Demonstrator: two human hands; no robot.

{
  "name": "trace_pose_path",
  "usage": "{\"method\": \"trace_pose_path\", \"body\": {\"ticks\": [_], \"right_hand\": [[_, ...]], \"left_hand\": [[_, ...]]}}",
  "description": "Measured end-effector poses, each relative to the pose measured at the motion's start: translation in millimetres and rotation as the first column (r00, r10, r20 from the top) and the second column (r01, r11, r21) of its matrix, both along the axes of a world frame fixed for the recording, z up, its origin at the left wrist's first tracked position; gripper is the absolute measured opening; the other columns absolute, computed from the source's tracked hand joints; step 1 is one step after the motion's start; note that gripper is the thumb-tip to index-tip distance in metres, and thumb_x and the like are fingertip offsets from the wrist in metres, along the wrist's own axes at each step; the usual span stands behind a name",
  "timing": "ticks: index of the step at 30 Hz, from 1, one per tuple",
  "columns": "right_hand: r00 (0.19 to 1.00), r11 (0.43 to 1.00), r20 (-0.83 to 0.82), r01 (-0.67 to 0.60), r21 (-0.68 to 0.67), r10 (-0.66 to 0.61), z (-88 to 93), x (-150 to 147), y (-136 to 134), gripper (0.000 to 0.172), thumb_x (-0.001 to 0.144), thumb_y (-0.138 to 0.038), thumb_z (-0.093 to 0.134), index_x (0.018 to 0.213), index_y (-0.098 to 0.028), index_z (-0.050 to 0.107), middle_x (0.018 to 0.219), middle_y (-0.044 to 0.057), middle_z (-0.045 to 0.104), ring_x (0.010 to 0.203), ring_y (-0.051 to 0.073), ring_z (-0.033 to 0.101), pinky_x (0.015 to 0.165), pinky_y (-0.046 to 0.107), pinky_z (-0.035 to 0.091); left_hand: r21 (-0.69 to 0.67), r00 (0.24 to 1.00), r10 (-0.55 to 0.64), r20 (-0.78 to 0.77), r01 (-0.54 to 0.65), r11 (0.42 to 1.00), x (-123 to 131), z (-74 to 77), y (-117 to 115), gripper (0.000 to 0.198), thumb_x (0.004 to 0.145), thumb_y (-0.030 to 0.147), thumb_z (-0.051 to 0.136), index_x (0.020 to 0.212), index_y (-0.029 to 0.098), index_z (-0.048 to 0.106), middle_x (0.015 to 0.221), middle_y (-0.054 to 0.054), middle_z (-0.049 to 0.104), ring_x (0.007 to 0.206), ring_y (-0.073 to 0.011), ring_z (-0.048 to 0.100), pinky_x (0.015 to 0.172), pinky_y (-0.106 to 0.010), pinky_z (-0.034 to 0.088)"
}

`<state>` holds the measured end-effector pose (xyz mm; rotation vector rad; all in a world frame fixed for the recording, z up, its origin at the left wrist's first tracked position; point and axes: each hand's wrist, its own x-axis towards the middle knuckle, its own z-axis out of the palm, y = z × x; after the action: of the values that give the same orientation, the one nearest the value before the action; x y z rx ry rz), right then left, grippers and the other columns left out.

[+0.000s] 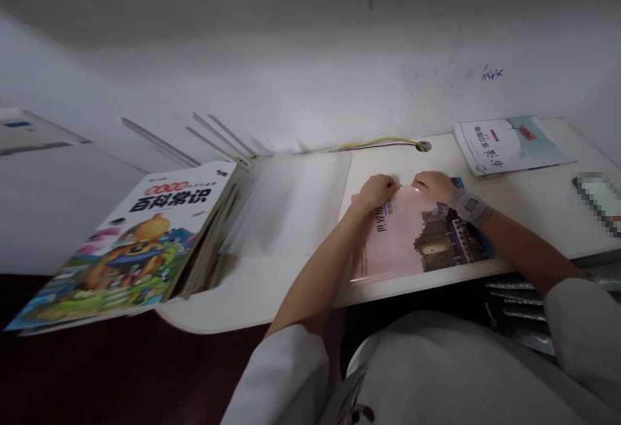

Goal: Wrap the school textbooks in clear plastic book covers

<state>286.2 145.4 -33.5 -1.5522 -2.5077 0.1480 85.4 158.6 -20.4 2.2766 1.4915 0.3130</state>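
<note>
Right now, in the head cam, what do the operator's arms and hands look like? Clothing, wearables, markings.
Both sleeves are pale grey and loose, leaving the forearms bare. Neither the left hand nor the right hand wears a glove. The right wrist has a grey band with a small dark square, too indistinct to identify.

Light was dim, greyish; wall (301, 101) darkened upward, paled toward tabletop's (272, 292) back edge. Floor (121, 373) below left front corner sank near black. Faint sheen crossed pink book (395, 244) — clear sheets (295, 205) left of it looked smeared. Wide-angle distortion stretched cartoon-covered book (140, 257) at tabletop's left end.
</note>
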Motion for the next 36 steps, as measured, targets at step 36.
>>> {"method": "trace_pose_path", "body": {"ticks": [36], "right_hand": [[0.966, 0.971, 0.108, -0.238, 0.031, 0.234, -19.4, 7.2, -34.8, 0.069, 0.093, -0.054, 0.031, 0.144, -0.008, 0.033, 0.151, 0.018, 0.032, 0.139, 0.029, 0.030, 0.112, 0.048, 0.022]], "left_hand": [[0.216, 0.972, 0.053, -0.229, -0.002, 0.976, -16.5, -26.6, -62.1, 0.061, 0.096, 0.049, 0.029, 0.142, 0.009, 0.036, 0.150, -0.016, 0.035, 0.139, -0.0308, 0.029, 0.112, -0.048, 0.020]]}}
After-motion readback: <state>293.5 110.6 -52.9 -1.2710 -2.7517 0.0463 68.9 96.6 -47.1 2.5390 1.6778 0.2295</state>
